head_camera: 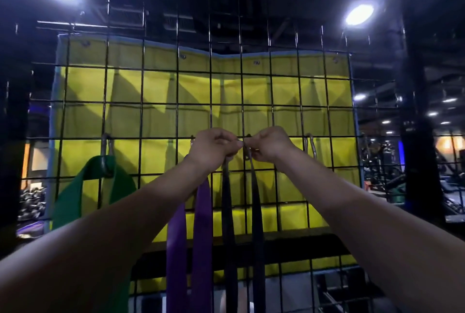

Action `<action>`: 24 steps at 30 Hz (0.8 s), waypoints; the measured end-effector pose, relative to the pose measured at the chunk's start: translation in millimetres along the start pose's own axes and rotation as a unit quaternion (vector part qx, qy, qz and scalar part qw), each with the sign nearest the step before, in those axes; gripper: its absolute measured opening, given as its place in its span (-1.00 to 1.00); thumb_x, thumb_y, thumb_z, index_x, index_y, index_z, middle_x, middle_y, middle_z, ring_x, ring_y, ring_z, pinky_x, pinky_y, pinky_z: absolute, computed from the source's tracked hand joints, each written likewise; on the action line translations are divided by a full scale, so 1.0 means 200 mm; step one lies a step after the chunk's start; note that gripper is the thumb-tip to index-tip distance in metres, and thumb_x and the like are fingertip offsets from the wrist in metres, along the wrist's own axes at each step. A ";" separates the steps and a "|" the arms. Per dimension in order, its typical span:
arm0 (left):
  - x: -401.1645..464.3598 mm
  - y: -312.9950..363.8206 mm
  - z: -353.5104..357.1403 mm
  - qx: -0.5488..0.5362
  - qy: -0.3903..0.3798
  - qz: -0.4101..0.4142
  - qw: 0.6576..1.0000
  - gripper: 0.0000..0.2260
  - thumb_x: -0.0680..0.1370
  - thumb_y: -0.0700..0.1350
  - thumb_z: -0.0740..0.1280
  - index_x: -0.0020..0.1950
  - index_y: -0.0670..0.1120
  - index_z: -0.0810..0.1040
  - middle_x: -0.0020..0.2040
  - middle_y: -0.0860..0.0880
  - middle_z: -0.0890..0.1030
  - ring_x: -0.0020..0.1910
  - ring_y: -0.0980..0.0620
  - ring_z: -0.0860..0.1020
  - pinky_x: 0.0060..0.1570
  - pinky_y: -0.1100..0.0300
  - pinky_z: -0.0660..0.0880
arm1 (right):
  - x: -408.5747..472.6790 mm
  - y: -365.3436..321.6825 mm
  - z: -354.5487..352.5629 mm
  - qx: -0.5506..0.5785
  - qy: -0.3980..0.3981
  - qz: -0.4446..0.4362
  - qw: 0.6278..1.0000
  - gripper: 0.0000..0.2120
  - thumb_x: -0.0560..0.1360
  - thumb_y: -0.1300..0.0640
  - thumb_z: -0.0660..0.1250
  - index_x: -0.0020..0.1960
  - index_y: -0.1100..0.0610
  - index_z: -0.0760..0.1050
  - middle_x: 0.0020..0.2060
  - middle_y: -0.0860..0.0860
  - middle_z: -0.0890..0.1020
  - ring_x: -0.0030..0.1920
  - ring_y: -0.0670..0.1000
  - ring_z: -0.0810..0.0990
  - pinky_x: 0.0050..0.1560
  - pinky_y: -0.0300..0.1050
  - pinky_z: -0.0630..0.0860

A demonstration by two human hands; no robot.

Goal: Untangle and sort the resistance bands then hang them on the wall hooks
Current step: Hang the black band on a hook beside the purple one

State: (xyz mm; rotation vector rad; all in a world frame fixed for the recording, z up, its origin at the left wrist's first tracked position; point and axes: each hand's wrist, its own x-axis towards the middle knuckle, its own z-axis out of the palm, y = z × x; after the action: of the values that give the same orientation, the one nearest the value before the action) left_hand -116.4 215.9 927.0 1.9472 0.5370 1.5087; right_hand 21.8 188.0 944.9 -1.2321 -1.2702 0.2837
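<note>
— What's on your wire grid (161, 103)?
— Green band (75, 194) and purple band (202, 237) hang there. Your left hand (214, 147) and right hand (270, 144) both pinch the black band's (256, 212) top at a hook (247, 147).

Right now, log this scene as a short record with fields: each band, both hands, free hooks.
green band: hanging on the left hook
purple band: hanging, its top hidden behind the left hand
black band: top held at a hook by both hands
left hand: fingers curled on the black band
right hand: pinching the band's top
free hook: right of the hands, bare
backing: wire grid over yellow sheet
</note>
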 end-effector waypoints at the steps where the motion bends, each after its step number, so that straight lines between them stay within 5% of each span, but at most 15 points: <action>1: 0.00 0.00 0.00 -0.003 -0.004 0.000 1.000 -0.93 0.44 -0.26 0.42 -0.13 -0.18 0.56 -0.32 -0.15 0.55 -0.44 0.06 0.47 -0.30 0.22 0.45 | -0.01 0.00 -0.01 0.016 -0.010 0.009 1.000 -0.80 0.45 0.27 0.39 -0.31 0.23 0.43 -0.30 0.21 0.53 -0.27 0.12 0.55 -0.22 -0.05 0.51; 6: 0.01 0.01 0.02 -0.016 -0.016 -0.009 1.000 -0.92 0.43 -0.26 0.43 -0.11 -0.19 0.56 -0.22 -0.22 0.56 -0.32 -0.04 0.49 -0.11 0.07 0.44 | -0.02 0.00 -0.05 0.095 -0.068 0.052 0.992 -0.90 0.48 0.26 0.35 -0.20 0.24 0.48 -0.27 0.14 0.59 -0.26 0.08 0.58 -0.11 -0.09 0.57; 11: 0.02 0.01 0.02 -0.023 -0.024 -0.016 0.999 -0.93 0.43 -0.25 0.43 -0.14 -0.16 0.56 -0.27 -0.13 0.58 -0.37 0.04 0.51 -0.20 0.16 0.50 | -0.02 -0.02 -0.07 0.127 -0.086 0.122 0.981 -0.90 0.44 0.20 0.41 -0.12 0.21 0.54 -0.26 0.09 0.61 -0.22 0.03 0.57 -0.05 -0.09 0.57; 24: 0.01 0.07 0.02 -0.061 -0.021 -0.002 0.998 -0.97 0.47 -0.24 0.38 -0.12 -0.14 0.58 -0.17 -0.17 0.60 -0.19 -0.06 0.53 -0.13 0.14 0.52 | -0.07 -0.11 -0.06 0.182 -0.102 0.194 0.959 -0.76 0.53 0.21 0.29 -0.31 0.24 0.43 -0.36 0.07 0.47 -0.34 -0.05 0.45 -0.60 -0.34 0.46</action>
State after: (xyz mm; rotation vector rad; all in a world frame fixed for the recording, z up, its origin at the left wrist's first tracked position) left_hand -111.7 206.3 938.0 1.8793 0.4203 1.4603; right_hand 17.0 163.8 956.8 -1.1418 -1.0773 0.9098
